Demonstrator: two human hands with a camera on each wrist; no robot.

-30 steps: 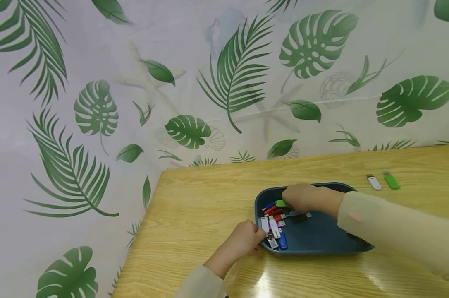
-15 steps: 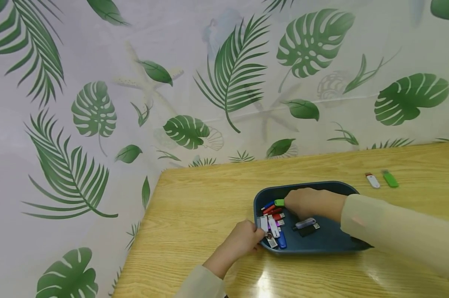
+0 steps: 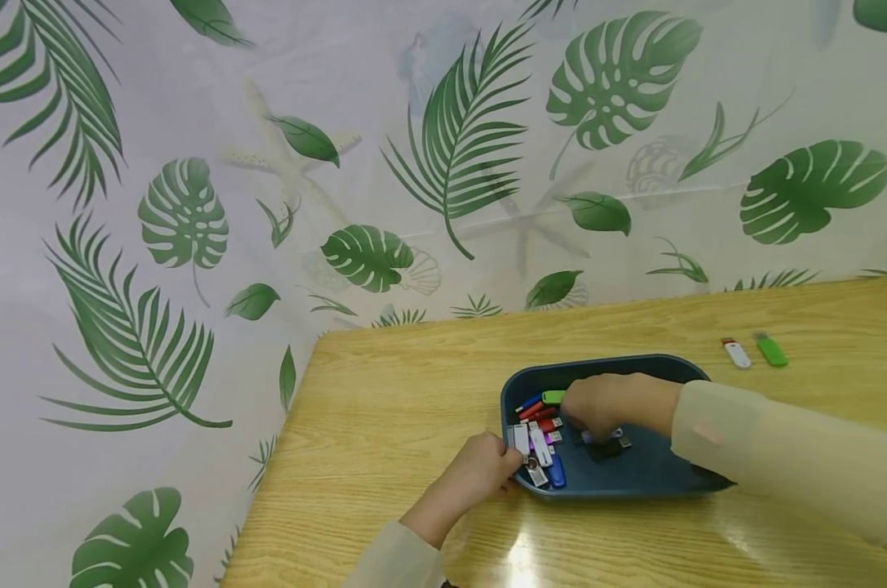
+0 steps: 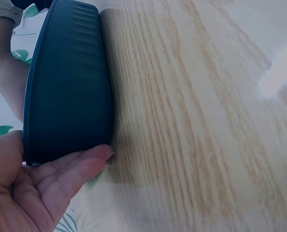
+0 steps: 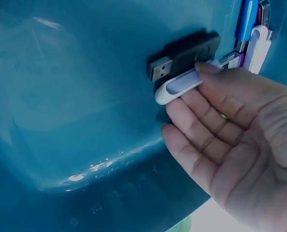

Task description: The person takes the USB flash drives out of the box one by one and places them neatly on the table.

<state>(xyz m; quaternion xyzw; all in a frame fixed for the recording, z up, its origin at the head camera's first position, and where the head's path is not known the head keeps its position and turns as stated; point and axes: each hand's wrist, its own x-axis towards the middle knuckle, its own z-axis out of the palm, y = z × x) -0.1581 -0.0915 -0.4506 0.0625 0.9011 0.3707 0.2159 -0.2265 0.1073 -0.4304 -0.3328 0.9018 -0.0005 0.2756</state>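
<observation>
At the near left corner of the dark blue tray [image 3: 664, 469], my left hand [image 3: 480, 467] grips the rim, its thumb over the edge and its fingers along the outer wall [image 4: 68, 87]. Inside the tray, my right hand [image 3: 616, 402] pinches a white USB stick with a pale lilac face [image 5: 179, 84] between thumb and fingers. A black USB stick [image 5: 189, 55] with a bare metal plug lies against it on the tray floor. Several more USB sticks fill the tray's left end, among them a green one [image 3: 553, 398], a white one [image 3: 541, 448] and a blue one [image 3: 557, 471].
Beyond the tray to the right, a white USB stick with a red end [image 3: 737, 354] and a green USB stick [image 3: 771, 349] lie on the wooden table [image 3: 399, 392]. A leaf-printed cloth [image 3: 267, 204] hangs behind and left of the table.
The black and lilac-faced sticks shifted right and nearer to me during the first half second. Since then, my right fingers have come down over the lilac-faced stick. My left hand stays at the rim.
</observation>
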